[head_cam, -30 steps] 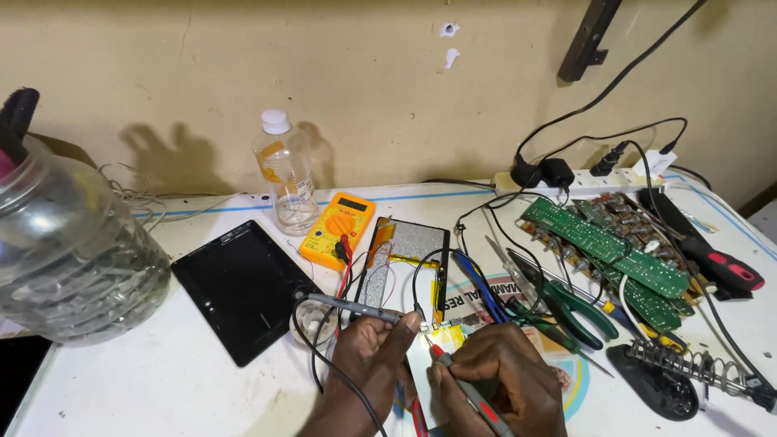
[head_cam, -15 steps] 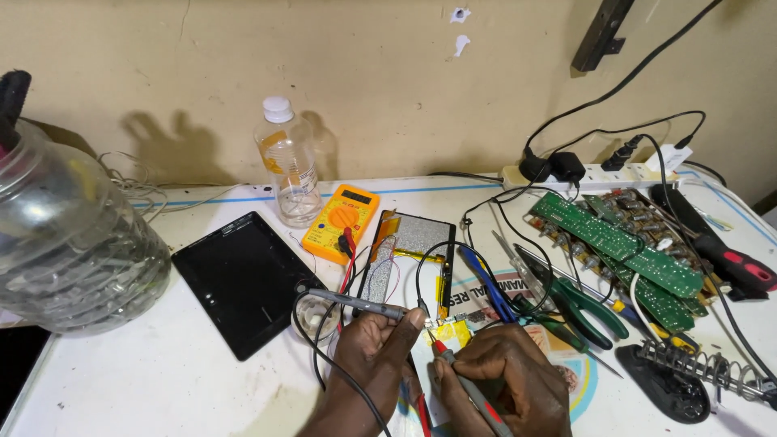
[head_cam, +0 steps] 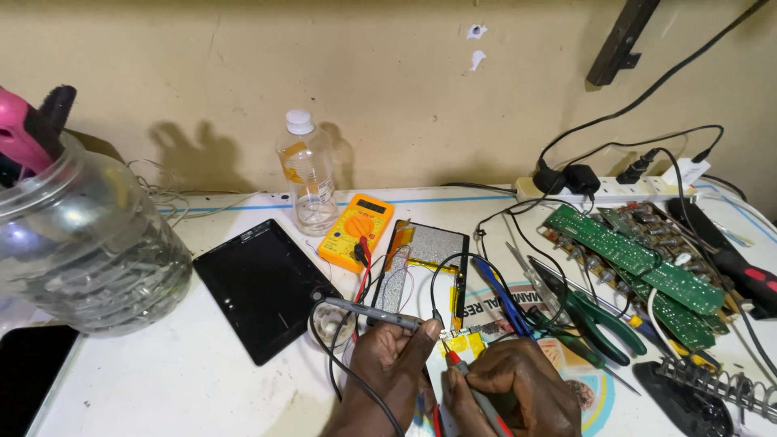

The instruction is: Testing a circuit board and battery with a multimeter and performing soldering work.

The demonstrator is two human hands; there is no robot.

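Head | left hand (head_cam: 394, 360) fingers grip soldering iron (head_cam: 368, 311) | right hand (head_cam: 510, 388) fingers grip probe (head_cam: 473, 387)

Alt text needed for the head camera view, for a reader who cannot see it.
Two bare hands work over an opened tablet on a white workbench: the left hand holds a black probe, the right hand a red probe. A yellow multimeter, black screen panel and green circuit boards lie around.

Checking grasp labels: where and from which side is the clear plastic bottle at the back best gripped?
Grip the clear bottle around its straight middle body, coming from the front right. It stands upright and capped. The wall is close behind it, the big jar sits to its left and the yellow multimeter lies low in front.
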